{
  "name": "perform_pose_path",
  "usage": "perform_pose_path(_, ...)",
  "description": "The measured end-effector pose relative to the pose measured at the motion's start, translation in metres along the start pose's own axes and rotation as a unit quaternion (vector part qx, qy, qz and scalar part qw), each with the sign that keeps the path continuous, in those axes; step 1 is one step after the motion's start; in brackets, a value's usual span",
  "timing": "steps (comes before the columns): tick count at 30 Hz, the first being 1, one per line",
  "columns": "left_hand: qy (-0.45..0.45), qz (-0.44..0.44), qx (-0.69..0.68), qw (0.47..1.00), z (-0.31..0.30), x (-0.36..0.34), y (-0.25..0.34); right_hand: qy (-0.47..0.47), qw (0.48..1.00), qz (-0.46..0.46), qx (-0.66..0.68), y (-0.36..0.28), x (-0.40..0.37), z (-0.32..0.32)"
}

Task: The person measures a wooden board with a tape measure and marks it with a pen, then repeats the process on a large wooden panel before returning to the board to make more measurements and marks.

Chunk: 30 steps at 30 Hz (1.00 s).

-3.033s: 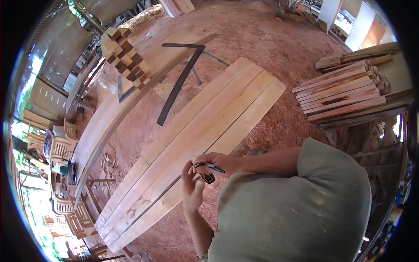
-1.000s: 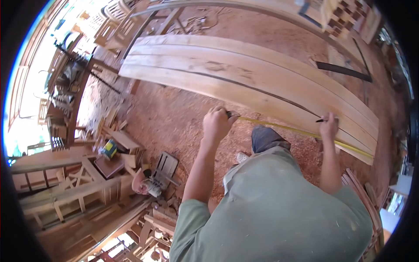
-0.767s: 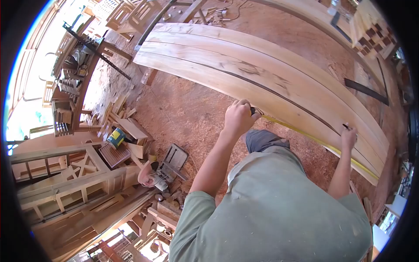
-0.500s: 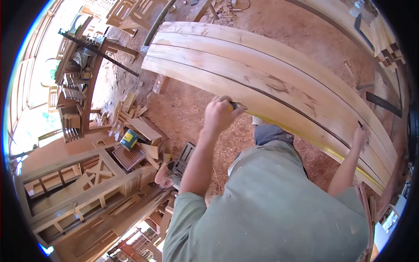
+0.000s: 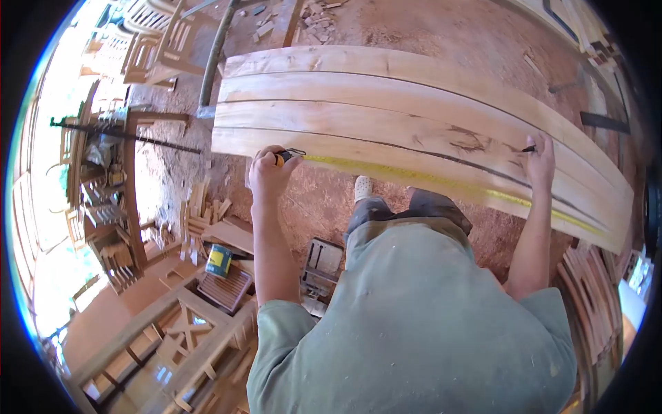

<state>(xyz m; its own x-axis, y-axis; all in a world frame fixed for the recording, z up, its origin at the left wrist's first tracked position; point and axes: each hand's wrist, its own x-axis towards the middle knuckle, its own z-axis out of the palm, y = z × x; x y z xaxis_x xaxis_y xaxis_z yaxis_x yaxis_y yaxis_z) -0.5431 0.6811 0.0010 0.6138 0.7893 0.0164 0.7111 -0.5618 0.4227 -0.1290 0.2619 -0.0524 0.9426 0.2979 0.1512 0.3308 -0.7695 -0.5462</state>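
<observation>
Several long pale wooden boards point(image 5: 331, 117) lie side by side in front of me, with dark gaps between them. My left hand point(image 5: 267, 172) is closed around a tape measure point(image 5: 282, 157) with a black and yellow case, by the near edge toward the left end. Its yellow blade point(image 5: 414, 174) stretches right along the nearest board to about its right end. Over the boards at the right, my right hand point(image 5: 542, 162) grips a slim dark marking tool, a pencil or pen point(image 5: 529, 149). Its tip is close to the wood; contact cannot be made out.
A power tool with a metal base point(image 5: 321, 265) sits on the floor at my left. Near it are a blue and yellow can point(image 5: 218, 261), a slatted wooden piece point(image 5: 225, 288) and a wooden frame point(image 5: 200, 314). Stacked slats point(image 5: 589, 303) stand at the right.
My left hand has moved left with the tape measure, and more yellow blade is out. My right hand has shifted left and up over the boards. The view has turned.
</observation>
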Motion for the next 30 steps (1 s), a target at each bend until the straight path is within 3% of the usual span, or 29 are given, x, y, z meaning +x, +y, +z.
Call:
perform_pose_path(2,0.004,0.030,0.018,0.999,-0.003,0.009,-0.007,0.063,0.998,-0.001,0.023,-0.037,-0.031,-0.001)
perform_pose_path(4,-0.014,0.021,-0.004,1.000,-0.008,0.013,-0.017,0.108,0.979,-0.003,0.173,-0.064,-0.070,0.006)
perform_pose_path(6,-0.021,0.013,-0.012,1.000,-0.012,0.018,-0.030,0.111,0.969,-0.011,0.219,-0.092,-0.107,0.019)
perform_pose_path(9,-0.028,-0.002,-0.004,1.000,-0.022,0.027,-0.046,0.095,0.983,-0.003,0.155,-0.125,-0.146,0.030)
perform_pose_path(12,0.006,0.039,-0.023,0.999,-0.025,0.032,-0.069,0.043,0.964,0.008,0.263,-0.150,-0.165,0.037)
perform_pose_path(14,0.039,0.102,-0.022,0.994,-0.027,0.036,-0.077,-0.015,0.923,0.050,0.381,-0.159,-0.170,0.042)
perform_pose_path(18,0.053,0.144,-0.012,0.988,-0.026,0.034,-0.079,0.020,0.927,0.078,0.367,-0.181,-0.179,0.050)
perform_pose_path(20,0.052,0.137,-0.005,0.989,-0.025,0.033,-0.077,-0.013,0.963,0.021,0.269,-0.189,-0.183,0.055)
perform_pose_path(24,0.055,0.144,0.026,0.988,-0.022,0.031,-0.078,-0.049,0.922,-0.013,0.383,-0.196,-0.194,0.081)
perform_pose_path(28,0.037,0.109,0.049,0.992,-0.024,0.028,-0.076,-0.124,0.936,-0.050,0.325,-0.240,-0.196,0.089)
perform_pose_path(30,0.031,0.097,0.056,0.993,-0.024,0.028,-0.074,-0.144,0.917,-0.046,0.369,-0.257,-0.201,0.102)
